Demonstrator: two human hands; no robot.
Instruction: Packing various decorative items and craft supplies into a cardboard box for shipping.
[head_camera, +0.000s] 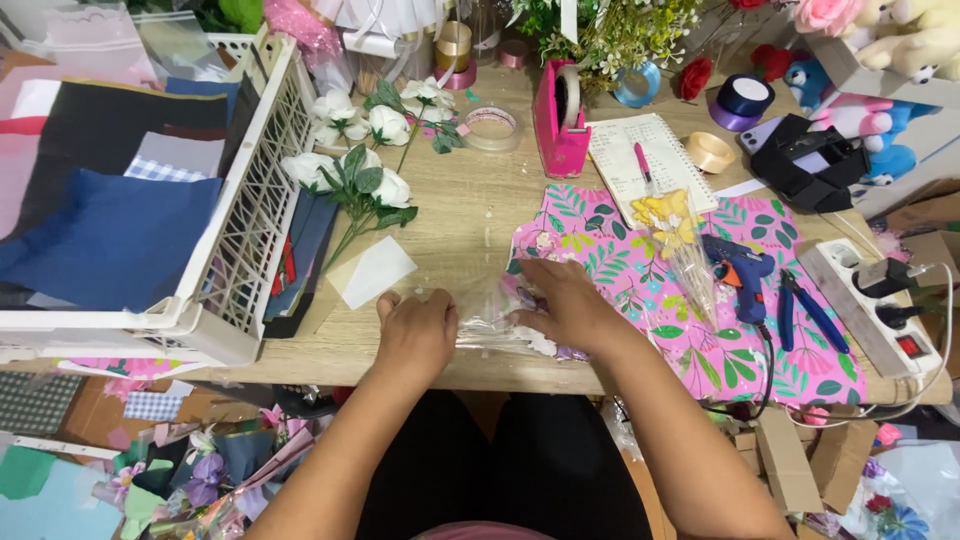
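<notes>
Item: clear cellophane sheet (487, 318), near table edge at 6 o'clock. Thin, light, crinkly, slippery, likely tear-prone. Your left hand (415, 335) and right hand (565, 305) press flat, fingers spread. Take it by opposite edges

My right hand (565, 305) covers what its fingers press under the clear plastic sheet (487, 318) at lower centre. The white crate (235, 250) runs off the left edge, plush toys (905, 40) off the upper right.
</notes>
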